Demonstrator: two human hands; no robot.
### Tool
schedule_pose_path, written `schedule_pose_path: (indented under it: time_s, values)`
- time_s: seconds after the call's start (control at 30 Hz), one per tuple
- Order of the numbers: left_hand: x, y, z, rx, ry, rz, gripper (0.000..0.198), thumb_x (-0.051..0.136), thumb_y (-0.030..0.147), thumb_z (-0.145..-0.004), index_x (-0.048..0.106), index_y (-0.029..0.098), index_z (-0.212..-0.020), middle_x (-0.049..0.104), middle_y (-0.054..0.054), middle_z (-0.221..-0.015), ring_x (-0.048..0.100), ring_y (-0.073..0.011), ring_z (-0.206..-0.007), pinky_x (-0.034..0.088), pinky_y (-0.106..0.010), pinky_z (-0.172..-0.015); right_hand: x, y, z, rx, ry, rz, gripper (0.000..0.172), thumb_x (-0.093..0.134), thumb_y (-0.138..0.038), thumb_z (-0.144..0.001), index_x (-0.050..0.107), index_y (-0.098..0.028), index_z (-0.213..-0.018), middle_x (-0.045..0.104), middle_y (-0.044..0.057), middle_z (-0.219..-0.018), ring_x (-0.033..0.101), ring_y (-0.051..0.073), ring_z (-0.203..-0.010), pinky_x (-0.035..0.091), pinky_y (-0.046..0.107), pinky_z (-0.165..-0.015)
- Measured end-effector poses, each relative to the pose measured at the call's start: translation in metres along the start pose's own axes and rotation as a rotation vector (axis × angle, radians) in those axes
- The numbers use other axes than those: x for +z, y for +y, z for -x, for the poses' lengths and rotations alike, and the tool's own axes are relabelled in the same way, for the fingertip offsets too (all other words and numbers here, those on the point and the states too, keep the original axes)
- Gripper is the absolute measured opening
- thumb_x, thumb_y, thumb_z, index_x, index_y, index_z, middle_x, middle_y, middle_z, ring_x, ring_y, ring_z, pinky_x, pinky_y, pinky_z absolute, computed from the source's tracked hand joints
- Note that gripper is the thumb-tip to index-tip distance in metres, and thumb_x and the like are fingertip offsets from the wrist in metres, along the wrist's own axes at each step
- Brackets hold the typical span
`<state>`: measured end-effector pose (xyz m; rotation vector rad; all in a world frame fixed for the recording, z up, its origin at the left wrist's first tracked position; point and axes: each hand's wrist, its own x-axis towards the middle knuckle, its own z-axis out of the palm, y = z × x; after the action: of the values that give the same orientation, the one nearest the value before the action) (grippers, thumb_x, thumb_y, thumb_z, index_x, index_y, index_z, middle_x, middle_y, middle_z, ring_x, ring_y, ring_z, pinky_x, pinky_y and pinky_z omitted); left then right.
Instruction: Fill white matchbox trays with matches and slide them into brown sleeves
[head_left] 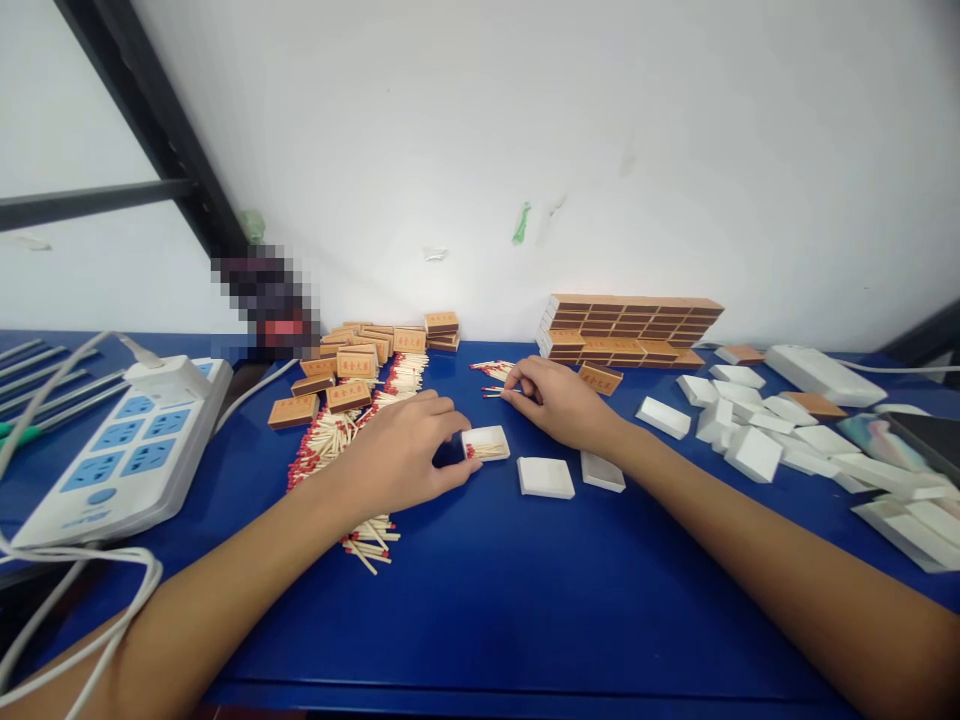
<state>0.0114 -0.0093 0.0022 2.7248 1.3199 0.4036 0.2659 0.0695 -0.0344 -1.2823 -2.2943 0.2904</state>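
My left hand rests on the blue table with thumb and fingers closed on a small white matchbox tray that has a few red-tipped matches in it. My right hand lies just behind it, fingertips pinched on a few matches from a small loose bunch. A large heap of matches spreads under and left of my left hand. Two more white trays lie face down just right of the held tray.
Brown matchbox sleeves lie in a loose pile at back left and in a neat stack at back right. Several white trays litter the right side. A white power strip with cables sits at left. A white wall stands behind.
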Motion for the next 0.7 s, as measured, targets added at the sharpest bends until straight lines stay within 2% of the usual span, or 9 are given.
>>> schedule_pose_path:
  time_s: [0.2,0.33,0.53,0.63,0.7]
  values:
    - [0.002,-0.002,0.0,0.022,0.015,0.001,0.03,0.07,0.042,-0.097,0.077,0.018,-0.115,0.07,-0.005,-0.095,0.066,-0.026,-0.097,0.05,-0.039,-0.082,0.003,0.002,-0.001,-0.01,-0.022,0.014,0.009,0.06,-0.022,-0.099,0.066,-0.02,-0.092,0.059,0.003,-0.088,0.055,0.018,-0.076,0.039,0.031,-0.069]
    - [0.001,-0.002,-0.001,-0.004,0.015,0.006,0.028,0.07,0.041,-0.097,0.077,0.018,-0.112,0.07,-0.005,-0.094,0.066,-0.0254,-0.095,0.049,-0.038,-0.079,-0.003,0.001,0.0,0.003,-0.047,-0.005,0.013,0.058,-0.026,-0.101,0.063,-0.02,-0.091,0.06,0.004,-0.089,0.054,0.018,-0.077,0.038,0.031,-0.069]
    - [0.002,-0.003,-0.001,-0.013,0.051,-0.016,0.028,0.071,0.042,-0.096,0.077,0.02,-0.111,0.071,-0.005,-0.095,0.067,-0.0256,-0.095,0.05,-0.039,-0.08,-0.02,-0.033,0.021,-0.088,-0.107,-0.104,0.013,0.058,-0.027,-0.102,0.066,-0.022,-0.093,0.058,0.002,-0.084,0.052,0.017,-0.074,0.038,0.03,-0.067]
    - [0.003,-0.004,0.0,-0.01,0.071,-0.009,0.029,0.071,0.043,-0.096,0.076,0.019,-0.111,0.072,-0.006,-0.099,0.068,-0.0256,-0.098,0.052,-0.04,-0.083,-0.02,-0.048,0.031,-0.126,-0.201,-0.114,0.01,0.058,-0.025,-0.103,0.066,-0.023,-0.096,0.06,0.001,-0.086,0.052,0.016,-0.074,0.037,0.029,-0.066]
    - [0.003,-0.004,0.0,-0.005,0.073,-0.009,0.029,0.071,0.043,-0.096,0.075,0.018,-0.111,0.072,-0.006,-0.098,0.068,-0.0255,-0.098,0.052,-0.04,-0.083,-0.017,-0.047,0.031,-0.118,-0.202,-0.127,0.012,0.06,-0.029,-0.103,0.066,-0.023,-0.096,0.06,0.001,-0.084,0.052,0.016,-0.072,0.037,0.029,-0.066]
